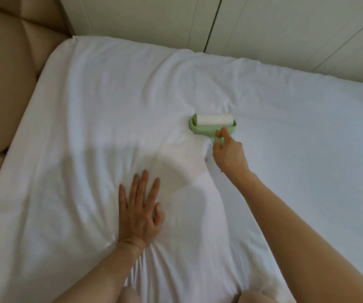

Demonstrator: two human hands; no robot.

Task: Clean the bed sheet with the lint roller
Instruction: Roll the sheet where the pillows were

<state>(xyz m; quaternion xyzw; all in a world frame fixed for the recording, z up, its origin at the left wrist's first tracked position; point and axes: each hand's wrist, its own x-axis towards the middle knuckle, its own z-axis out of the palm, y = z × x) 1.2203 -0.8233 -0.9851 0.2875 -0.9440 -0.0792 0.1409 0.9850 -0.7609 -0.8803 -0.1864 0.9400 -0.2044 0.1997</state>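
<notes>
Your right hand (228, 153) grips the lint roller (212, 124) mid-bed; your left hand (140, 212), fingers spread, pins the bed sheet (93, 101) taut.

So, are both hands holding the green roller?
No, only the right hand grips the lint roller; the left hand lies flat on the bed sheet.

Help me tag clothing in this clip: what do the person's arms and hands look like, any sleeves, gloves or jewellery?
Both forearms are bare to the frame edge: no sleeves, no gloves. The left hand and right hand show no rings or watch; a dark speck by the right wrist is too small to identify.
</notes>
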